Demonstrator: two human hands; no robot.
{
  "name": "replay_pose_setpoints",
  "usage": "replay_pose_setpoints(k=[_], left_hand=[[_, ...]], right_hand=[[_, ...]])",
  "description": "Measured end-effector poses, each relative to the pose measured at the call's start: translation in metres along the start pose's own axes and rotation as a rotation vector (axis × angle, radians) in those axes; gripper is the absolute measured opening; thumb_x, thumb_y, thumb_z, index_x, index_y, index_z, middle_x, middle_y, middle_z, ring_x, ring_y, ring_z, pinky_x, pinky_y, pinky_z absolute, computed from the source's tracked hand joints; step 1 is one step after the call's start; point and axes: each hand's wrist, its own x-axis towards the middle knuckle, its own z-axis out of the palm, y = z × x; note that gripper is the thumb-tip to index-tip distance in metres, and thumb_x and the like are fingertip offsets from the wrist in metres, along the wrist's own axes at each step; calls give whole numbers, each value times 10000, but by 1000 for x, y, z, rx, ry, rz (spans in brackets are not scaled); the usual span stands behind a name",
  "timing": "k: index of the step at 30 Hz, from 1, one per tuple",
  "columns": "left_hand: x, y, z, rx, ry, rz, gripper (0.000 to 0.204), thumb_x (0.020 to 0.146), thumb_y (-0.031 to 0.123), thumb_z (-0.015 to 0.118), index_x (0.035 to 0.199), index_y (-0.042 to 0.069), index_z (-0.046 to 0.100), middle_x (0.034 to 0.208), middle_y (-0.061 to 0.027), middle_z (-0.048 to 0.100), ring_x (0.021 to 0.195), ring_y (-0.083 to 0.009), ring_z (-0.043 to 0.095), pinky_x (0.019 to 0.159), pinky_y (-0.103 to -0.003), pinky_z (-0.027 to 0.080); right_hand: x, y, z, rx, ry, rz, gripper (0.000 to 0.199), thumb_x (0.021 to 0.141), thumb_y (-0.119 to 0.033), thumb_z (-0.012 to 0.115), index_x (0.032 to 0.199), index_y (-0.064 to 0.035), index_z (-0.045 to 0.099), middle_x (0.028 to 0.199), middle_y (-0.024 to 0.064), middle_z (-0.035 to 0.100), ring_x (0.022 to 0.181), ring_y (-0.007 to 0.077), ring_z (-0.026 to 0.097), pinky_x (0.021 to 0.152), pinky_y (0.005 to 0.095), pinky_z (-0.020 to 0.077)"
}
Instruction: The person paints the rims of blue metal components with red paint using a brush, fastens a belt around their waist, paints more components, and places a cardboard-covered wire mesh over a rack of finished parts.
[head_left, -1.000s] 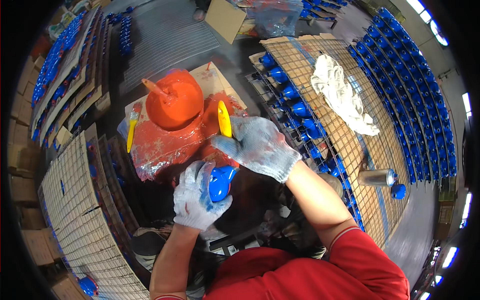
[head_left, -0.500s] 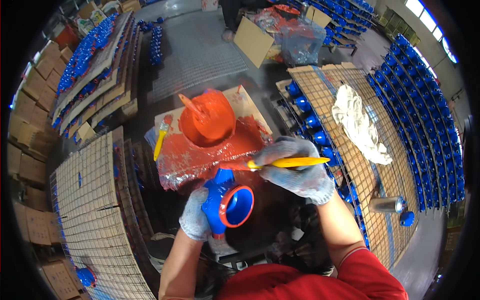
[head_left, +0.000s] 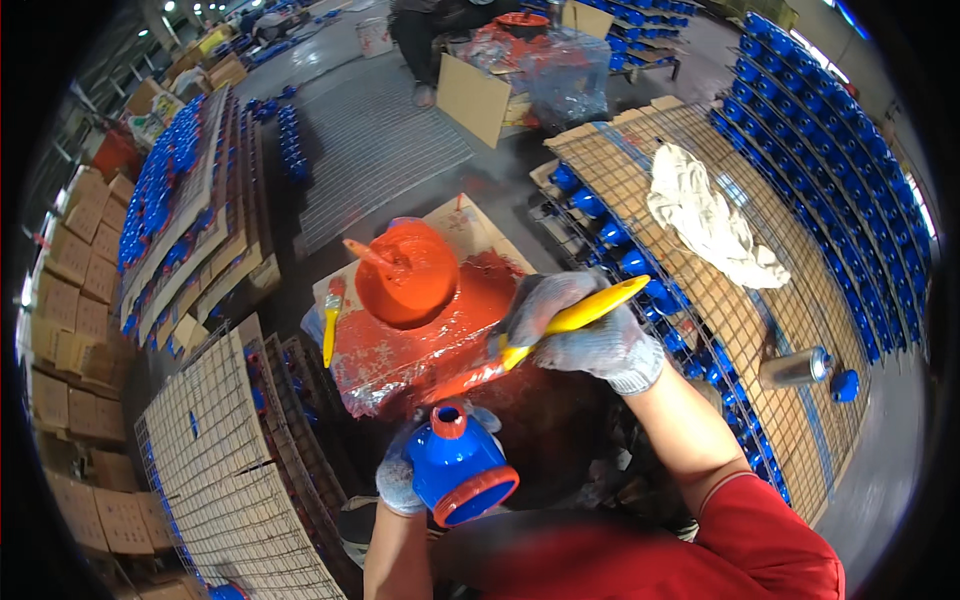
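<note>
My left hand (head_left: 398, 478), in a grey knit glove, grips a blue-painted metal pipe fitting (head_left: 450, 462) low in front of me. Its wide opening, rimmed in red, faces down and right; its narrow red-ended neck points up. In my gloved right hand (head_left: 590, 340) is a paintbrush (head_left: 605, 302), its yellow handle slanting up to the right. The red-coated bristles sit just above the neck; whether they touch it I cannot tell. Beyond stands a bucket (head_left: 372, 305) of red paint with another brush (head_left: 368, 254) in it, on a paint-smeared board (head_left: 465, 215).
A yellow-handled brush (head_left: 331, 325) lies left of the bucket. At right, a mesh-topped stack (head_left: 640, 160) bears a white cloth (head_left: 708, 220), a silver can (head_left: 795, 368) and a blue cap (head_left: 845, 386). Racks of blue fittings (head_left: 800, 130) stand beyond. Another person (head_left: 415, 45) sits at the back.
The fitting has tilted in my left hand, so its neck's open end now shows, with red around it. The brush has swung steeper, its handle end higher. The whole view has shifted.
</note>
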Motion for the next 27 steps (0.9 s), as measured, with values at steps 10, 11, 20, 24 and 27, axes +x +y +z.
replay_pose_setpoints(k=[10,11,20,24,27], left_hand=[[14,-14,-40,-202,278,69,834,816,655,564,1377,47,457,1292,-219,574,1178,-492,540,907,-695,458],[15,-14,-41,-233,318,75,809,837,648,534,1378,50,458,1289,-211,579,1184,-498,534,898,-713,451],[27,-13,-18,-670,-128,-86,714,917,542,527,1442,78,391,1352,-294,485,1100,-517,576,804,-578,557],[16,4,0,-477,128,3,679,904,528,553,1408,83,454,1276,-229,516,967,-382,590,581,-394,547],[15,15,-3,-358,85,109,745,885,579,546,1405,57,439,1318,-270,504,1046,-438,584,716,-502,578]], right_hand=[[-9,-5,-10,-258,38,-65,222,704,81,709,901,-22,697,932,96,721,897,203,679,794,333,535],[-7,-10,-3,-211,19,-44,232,708,60,738,916,-38,704,942,73,721,894,193,679,814,318,527],[-8,3,-7,-347,55,26,150,765,24,732,900,-37,704,961,65,714,882,169,681,813,288,524],[-7,11,4,-219,261,194,148,803,52,709,934,-17,698,988,87,710,892,148,668,789,281,536],[-8,10,8,-9,338,205,170,865,24,662,1029,-19,675,1046,91,693,904,155,658,782,274,540]])
